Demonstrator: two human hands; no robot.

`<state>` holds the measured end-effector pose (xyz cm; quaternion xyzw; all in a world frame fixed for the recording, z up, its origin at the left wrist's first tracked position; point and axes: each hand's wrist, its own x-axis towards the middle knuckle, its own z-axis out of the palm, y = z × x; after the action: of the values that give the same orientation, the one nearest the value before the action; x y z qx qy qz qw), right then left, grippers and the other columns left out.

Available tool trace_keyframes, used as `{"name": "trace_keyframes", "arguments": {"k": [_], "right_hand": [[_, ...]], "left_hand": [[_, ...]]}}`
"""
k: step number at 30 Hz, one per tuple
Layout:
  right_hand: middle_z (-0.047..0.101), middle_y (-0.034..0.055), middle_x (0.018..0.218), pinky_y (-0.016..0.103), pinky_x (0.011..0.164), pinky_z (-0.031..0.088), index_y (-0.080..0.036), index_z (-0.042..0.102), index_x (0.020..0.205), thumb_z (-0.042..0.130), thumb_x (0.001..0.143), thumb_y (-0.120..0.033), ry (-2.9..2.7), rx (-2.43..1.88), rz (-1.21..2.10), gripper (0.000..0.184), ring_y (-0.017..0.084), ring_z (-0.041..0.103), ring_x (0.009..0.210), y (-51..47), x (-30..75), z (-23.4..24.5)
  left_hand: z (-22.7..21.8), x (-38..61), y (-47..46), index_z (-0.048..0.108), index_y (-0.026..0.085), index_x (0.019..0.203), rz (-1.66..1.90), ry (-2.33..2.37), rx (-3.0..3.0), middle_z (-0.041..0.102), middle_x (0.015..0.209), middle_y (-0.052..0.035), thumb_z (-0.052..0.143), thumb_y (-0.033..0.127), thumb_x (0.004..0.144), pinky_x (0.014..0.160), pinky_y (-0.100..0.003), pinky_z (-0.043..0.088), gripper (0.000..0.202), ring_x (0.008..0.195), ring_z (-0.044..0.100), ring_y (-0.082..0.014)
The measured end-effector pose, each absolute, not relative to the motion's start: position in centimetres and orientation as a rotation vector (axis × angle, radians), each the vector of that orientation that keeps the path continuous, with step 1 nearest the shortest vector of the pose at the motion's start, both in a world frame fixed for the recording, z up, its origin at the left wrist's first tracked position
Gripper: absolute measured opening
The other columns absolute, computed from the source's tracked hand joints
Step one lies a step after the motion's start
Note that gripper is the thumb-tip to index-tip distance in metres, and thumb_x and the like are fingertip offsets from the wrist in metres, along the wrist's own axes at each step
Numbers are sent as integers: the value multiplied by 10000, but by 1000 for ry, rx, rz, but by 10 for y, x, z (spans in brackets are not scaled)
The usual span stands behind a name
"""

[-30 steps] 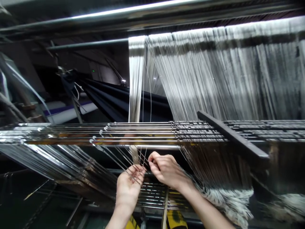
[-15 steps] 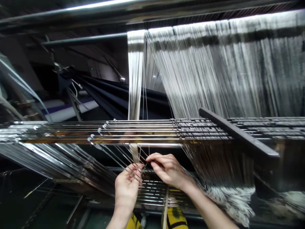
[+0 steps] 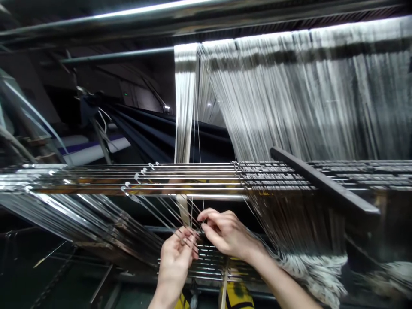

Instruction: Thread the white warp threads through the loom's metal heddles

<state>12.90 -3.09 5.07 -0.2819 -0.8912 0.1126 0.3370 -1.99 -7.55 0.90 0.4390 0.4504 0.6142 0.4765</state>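
My left hand [image 3: 178, 253] is closed around the lower ends of several thin metal heddles [image 3: 157, 212], which slant down from hooks on the rods. Close beside it on the right, my right hand [image 3: 225, 229] pinches with thumb and forefinger; what lies between those fingertips is too fine to make out. Two single threads [image 3: 199, 141] hang down toward my fingertips. Just behind the left hand ends a narrow, flat band of pale warp threads [image 3: 184, 107], which passes behind the rods.
Horizontal heddle rods [image 3: 193, 176] cross in front of me. A wide sheet of pale warp threads [image 3: 273, 98] hangs at right, bunched at its knotted ends [image 3: 318, 266]. A dark flat bar [image 3: 325, 180] lies across the rods. More heddles [image 3: 80, 219] hang at left.
My left hand has shifted slightly right and down with the heddles in it. The fingertips of my right hand have curled a little downward. The whole view has moved slightly.
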Motion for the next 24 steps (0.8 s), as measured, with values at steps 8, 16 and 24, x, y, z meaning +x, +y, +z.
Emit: {"name": "trace_keyframes", "arguments": {"k": [8, 16, 24], "right_hand": [[613, -14, 835, 186, 461, 351, -189, 586, 953, 447, 864, -167, -2131, -760, 798, 166, 63, 491, 477, -22, 136, 51], [664, 25, 887, 269, 686, 376, -154, 585, 867, 431, 864, -171, -2348, -791, 160, 155, 156, 628, 758, -26, 127, 53], [647, 8, 873, 232, 703, 384, -187, 526, 984, 414, 866, -144, -2357, -744, 294, 168, 135, 612, 770, -27, 130, 58]], "left_hand": [[16, -39, -80, 648, 131, 745, 1436, 809, 767, 347, 395, 93, 706, 305, 662, 360, -116, 111, 201, 378, 146, 7], [19, -22, -82, 673, 112, 790, 1501, 1071, 1003, 414, 399, 68, 693, 321, 661, 360, -135, 154, 246, 357, 254, -5], [18, -26, -81, 620, 121, 756, 1503, 1136, 1051, 395, 408, 81, 665, 339, 675, 365, -140, 205, 236, 365, 286, -23]]}}
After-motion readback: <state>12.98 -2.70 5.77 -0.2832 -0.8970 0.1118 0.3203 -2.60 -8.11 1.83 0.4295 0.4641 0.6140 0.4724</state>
